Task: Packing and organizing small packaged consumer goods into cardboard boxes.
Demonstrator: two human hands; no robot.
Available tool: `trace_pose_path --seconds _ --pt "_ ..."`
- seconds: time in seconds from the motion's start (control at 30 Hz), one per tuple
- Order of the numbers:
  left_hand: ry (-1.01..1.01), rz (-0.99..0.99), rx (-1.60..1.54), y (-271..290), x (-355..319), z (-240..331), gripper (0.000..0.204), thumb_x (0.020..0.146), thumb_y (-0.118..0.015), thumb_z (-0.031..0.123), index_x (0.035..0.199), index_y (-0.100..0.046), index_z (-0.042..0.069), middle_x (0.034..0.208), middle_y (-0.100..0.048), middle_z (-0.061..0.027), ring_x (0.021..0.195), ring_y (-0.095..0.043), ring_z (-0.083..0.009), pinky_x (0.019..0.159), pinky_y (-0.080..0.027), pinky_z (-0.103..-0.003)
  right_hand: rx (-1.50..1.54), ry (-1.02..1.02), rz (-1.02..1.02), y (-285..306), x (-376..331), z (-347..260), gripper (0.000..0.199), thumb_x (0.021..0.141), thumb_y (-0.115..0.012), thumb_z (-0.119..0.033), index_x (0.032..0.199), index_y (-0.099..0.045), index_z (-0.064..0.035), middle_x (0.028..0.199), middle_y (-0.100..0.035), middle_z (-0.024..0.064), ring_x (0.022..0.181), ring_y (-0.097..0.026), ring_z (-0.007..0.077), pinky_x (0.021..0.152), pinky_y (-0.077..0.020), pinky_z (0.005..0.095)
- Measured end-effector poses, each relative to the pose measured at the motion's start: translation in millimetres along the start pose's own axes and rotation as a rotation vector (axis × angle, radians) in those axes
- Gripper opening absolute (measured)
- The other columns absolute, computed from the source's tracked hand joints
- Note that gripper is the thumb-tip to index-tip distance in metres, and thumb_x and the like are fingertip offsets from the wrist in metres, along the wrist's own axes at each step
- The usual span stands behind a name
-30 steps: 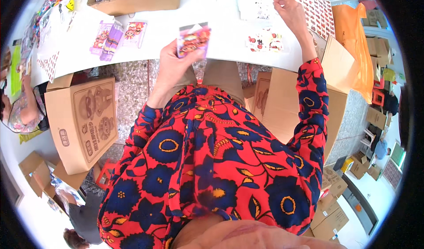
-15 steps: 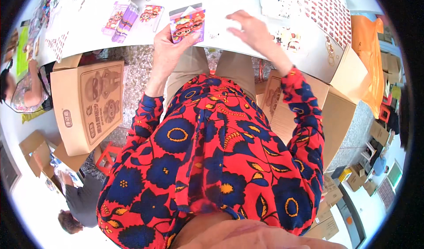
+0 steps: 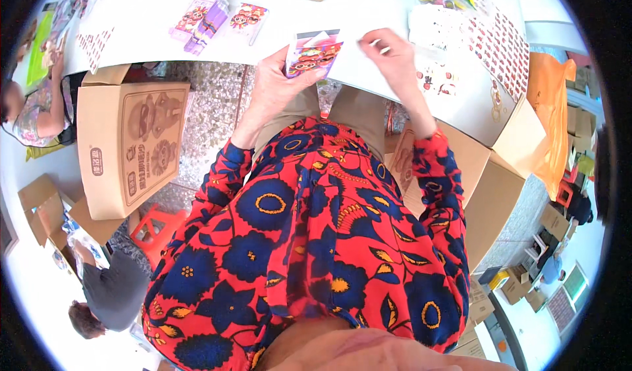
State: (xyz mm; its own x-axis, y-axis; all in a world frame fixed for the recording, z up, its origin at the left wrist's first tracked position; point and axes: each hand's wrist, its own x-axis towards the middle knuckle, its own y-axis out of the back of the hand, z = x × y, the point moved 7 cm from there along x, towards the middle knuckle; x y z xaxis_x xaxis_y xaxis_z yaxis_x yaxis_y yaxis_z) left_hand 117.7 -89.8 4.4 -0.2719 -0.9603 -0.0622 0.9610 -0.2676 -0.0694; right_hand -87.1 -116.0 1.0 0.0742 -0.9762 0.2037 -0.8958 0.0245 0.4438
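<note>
The left hand (image 3: 276,84) holds a small printed card packet (image 3: 313,53) upright at the near edge of the white counter (image 3: 368,5), its grip closed on the packet's lower part with the thumb at the front. The right hand (image 3: 395,58) is just beside it to the right, its fingers pinched together near the packet's top corner; whether that grip has hold of anything is too small to tell. Further back on the counter lie two more flat packets (image 3: 217,19), well apart from the hands, and printed sticker sheets (image 3: 474,35) spread to the right. A closed brown carton (image 3: 128,147) stands on the speckled floor to the left, a red stool (image 3: 155,229) beside it, and an open carton (image 3: 487,173) sits at the right. Another person (image 3: 108,292) crouches at lower left.
</note>
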Motion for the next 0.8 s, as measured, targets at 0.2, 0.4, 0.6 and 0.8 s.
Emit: trace_pose_path --seconds 0.2,0.4,0.6,0.8 --pt "-0.054 -0.034 0.016 -20.4 0.9 2.1 0.039 0.076 -0.073 0.009 0.112 -0.060 -0.001 0.093 -0.068 -0.0046 0.082 -0.059 -0.0072 0.074 -0.049 -0.024 0.007 0.199 -0.030 44.8 9.4 -109.6 0.007 0.080 -0.066 -0.003 0.086 -0.066 -0.0054 0.075 -0.061 -0.0010 0.061 -0.053 0.0053 0.052 -0.0391 0.0194" --pt "-0.110 -0.067 0.181 -33.8 1.6 6.9 0.028 0.077 -0.073 0.011 0.100 -0.063 -0.001 0.081 -0.067 -0.0061 0.074 -0.057 -0.0053 0.065 -0.049 -0.025 -0.455 0.500 -0.248 12.2 -4.2 -133.0 0.012 0.079 -0.067 -0.008 0.091 -0.067 -0.0069 0.073 -0.058 0.0044 0.058 -0.054 0.0194 0.053 -0.0444 0.0287" --pt "-0.124 -0.073 0.109 -34.5 1.1 6.9 0.027 0.077 -0.073 0.012 0.099 -0.063 0.000 0.079 -0.066 -0.0047 0.072 -0.056 -0.0051 0.064 -0.048 -0.025 -0.326 0.405 -0.259 25.4 -10.2 -130.7 0.018 0.081 -0.065 -0.010 0.098 -0.066 -0.0074 0.093 -0.064 0.0094 0.072 -0.063 0.0213 0.063 -0.0509 0.0298" --pt "-0.167 -0.076 0.114 -39.5 1.5 14.4 0.027 0.077 -0.074 0.011 0.099 -0.063 0.000 0.080 -0.066 -0.0049 0.073 -0.056 -0.0061 0.064 -0.048 -0.025 -0.385 0.262 -0.468 17.4 -20.5 -124.6 0.031 0.081 -0.063 -0.010 0.112 -0.060 -0.0095 0.099 -0.064 0.0111 0.082 -0.064 0.0294 0.070 -0.0511 0.0353"
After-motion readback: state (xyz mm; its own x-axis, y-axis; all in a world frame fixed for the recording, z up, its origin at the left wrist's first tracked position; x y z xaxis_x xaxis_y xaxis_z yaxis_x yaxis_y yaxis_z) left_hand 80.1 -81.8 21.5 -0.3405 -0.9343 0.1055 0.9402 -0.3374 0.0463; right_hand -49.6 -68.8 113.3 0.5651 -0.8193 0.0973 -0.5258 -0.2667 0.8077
